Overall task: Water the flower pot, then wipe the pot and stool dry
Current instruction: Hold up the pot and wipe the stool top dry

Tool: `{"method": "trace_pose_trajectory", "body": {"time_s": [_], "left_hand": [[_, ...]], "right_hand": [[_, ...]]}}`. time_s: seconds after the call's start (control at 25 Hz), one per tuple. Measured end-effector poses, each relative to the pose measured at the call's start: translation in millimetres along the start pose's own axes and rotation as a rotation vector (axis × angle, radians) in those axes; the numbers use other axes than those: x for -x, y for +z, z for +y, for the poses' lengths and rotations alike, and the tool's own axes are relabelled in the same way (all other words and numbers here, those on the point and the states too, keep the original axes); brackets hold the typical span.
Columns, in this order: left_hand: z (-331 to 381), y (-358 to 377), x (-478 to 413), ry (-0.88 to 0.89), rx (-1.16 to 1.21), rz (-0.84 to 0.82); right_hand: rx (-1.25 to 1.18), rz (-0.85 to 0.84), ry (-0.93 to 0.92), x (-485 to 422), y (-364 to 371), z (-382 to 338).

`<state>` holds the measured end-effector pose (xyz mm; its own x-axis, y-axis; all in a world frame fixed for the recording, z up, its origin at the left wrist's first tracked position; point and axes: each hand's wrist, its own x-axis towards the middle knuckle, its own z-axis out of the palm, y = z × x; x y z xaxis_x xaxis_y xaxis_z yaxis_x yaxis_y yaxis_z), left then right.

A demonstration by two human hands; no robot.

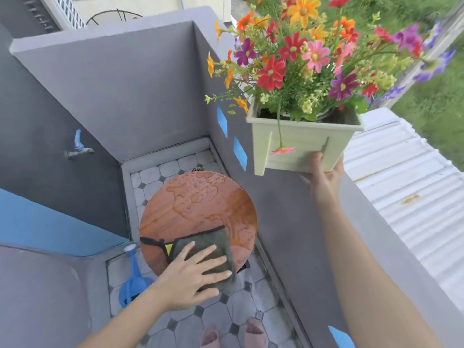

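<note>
Soft, even daylight fills my view, with no hard shadows anywhere. The wet stool [198, 217] top shines faintly where water lies. The flowers [301, 54] smear with motion blur toward the right edge, and the walls [113, 91] bend from wide-angle distortion.

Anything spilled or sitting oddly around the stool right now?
Yes. Water is pooled and beaded over the far half of the stool, beyond the cloth under the left hand. The right hand holds the flower pot up, tilted.

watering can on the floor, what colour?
Blue, with a white rose on the spout; watering can shows in the head view.
</note>
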<state>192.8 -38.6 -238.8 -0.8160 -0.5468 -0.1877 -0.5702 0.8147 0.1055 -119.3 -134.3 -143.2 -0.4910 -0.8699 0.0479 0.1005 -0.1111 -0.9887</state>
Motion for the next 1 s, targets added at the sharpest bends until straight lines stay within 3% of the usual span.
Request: {"method": "trace_pose_trajectory", "body": {"time_s": [0.16, 0.32, 1.0], "left_hand": [[8.6, -2.4, -44.6, 0.041, 0.093, -0.130], [15.4, -5.2, -86.3, -0.050, 0.232, -0.081], [-47.9, -10.6, -184.6, -0.850, 0.379, 0.186]], "right_hand": [[-0.040, 0.010, 0.004, -1.6, -0.1, 0.6], [-0.051, 0.032, 0.005, -1.9, 0.7, 0.4], [-0.071, 0.020, -0.002, -1.1, 2.9, -0.5]]}}
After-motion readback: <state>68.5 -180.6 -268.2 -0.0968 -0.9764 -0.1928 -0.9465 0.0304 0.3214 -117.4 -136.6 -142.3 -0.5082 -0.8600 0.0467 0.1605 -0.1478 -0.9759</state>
